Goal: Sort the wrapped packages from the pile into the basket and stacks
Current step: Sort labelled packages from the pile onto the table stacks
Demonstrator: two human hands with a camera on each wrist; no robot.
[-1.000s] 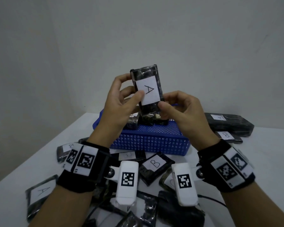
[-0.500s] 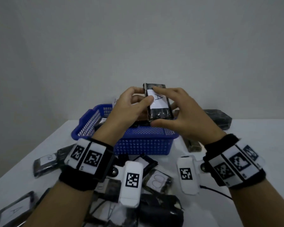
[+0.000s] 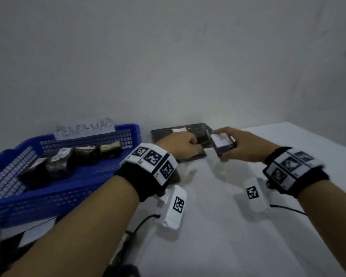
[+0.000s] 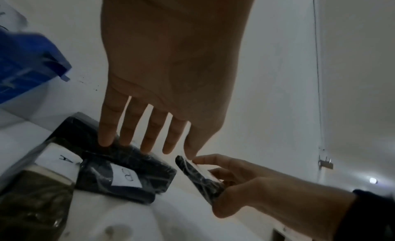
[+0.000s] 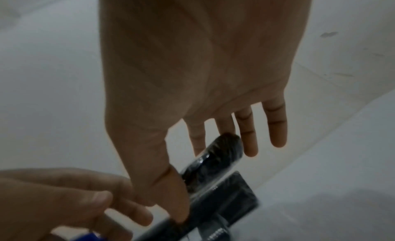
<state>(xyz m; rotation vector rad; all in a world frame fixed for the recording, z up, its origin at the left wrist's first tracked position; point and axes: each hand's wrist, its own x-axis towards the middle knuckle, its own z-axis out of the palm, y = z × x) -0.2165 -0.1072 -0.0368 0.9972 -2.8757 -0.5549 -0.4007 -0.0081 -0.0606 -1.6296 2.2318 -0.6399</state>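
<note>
A blue basket (image 3: 72, 188) sits at nine o'clock on the white surface (image 3: 218, 226), a handwritten paper label on its far rim and several wrapped packages in a row inside. At twelve o'clock, against the wall, lies a stack of flat black packages (image 3: 190, 134), and more packages lie just in front of it, one labelled B (image 4: 128, 175) overlapping one labelled A (image 4: 62, 158).

The left hand (image 3: 180, 144) hovers over this stack with its fingers (image 4: 107, 133) stretched out straight and slightly spread. Its little fingertip reaches the far package; the thumb tip meets the top end of the held package.

The right hand (image 3: 246, 144) grips the held package (image 3: 222, 144) at about one o'clock, just beside the stack and clear of the surface. The thumb (image 5: 171, 190) presses one long edge and the other fingers wrap behind the opposite side, so the package sits pinched between them.

The package is tilted: its long axis runs from the right palm up toward eleven o'clock, the far end nearest the left hand. Its white label faces upward toward the head camera; the letter is too blurred to read.
</note>
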